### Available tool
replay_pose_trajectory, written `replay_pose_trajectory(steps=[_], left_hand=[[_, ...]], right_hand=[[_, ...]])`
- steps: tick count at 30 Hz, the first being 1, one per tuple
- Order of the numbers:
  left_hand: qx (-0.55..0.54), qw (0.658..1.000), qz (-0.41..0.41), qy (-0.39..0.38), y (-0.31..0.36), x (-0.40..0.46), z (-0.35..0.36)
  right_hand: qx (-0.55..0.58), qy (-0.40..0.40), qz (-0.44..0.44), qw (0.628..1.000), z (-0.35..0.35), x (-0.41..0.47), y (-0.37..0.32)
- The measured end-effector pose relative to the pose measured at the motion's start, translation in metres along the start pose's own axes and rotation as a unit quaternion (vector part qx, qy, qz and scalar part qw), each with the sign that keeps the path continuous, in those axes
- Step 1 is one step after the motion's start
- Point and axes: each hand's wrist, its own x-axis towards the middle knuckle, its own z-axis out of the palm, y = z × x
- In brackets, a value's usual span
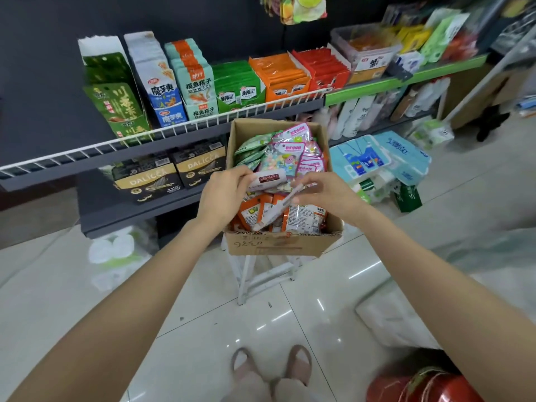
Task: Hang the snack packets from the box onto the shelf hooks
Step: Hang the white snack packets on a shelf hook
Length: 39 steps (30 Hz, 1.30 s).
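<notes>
Snack packets (293,158) fill the cardboard box (278,245) below the shelf. The left hand (224,192) pinches a white-headed packet (268,181); the right hand (322,191) seemingly pinches a second one, lifting them for hanging.

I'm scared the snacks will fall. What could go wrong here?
The cardboard box sits on a narrow white stand; pulling hard might tip it.
Both the left hand and right hand hold the packet bunch above the box, so a loose packet could slip back in.
</notes>
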Motion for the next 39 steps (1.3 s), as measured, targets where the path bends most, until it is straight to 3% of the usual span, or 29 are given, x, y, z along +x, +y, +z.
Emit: replay_pose_trajectory(steps=[7, 17, 28, 35, 39], left_hand=[[-0.040, 0.998, -0.019, 0.051, 0.010, 0.021, -0.031], [-0.040, 0.988, -0.010, 0.146, 0.060, 0.100, -0.078], [0.085, 0.973, -0.041, 0.209, 0.119, 0.238, -0.110], [0.219, 0.943, -0.025, 0.248, 0.123, 0.296, -0.099], [0.282, 0.931, -0.007, 0.233, 0.122, 0.325, -0.093]], right_hand=[[-0.039, 0.117, -0.092, 0.988, -0.002, 0.023, -0.020], [0.125, 0.212, -0.132, 0.960, -0.055, 0.052, -0.090], [0.184, 0.287, -0.174, 0.924, -0.157, 0.171, -0.146], [0.191, 0.322, -0.166, 0.912, -0.208, 0.263, -0.162], [0.207, 0.323, -0.164, 0.909, -0.223, 0.300, -0.173]])
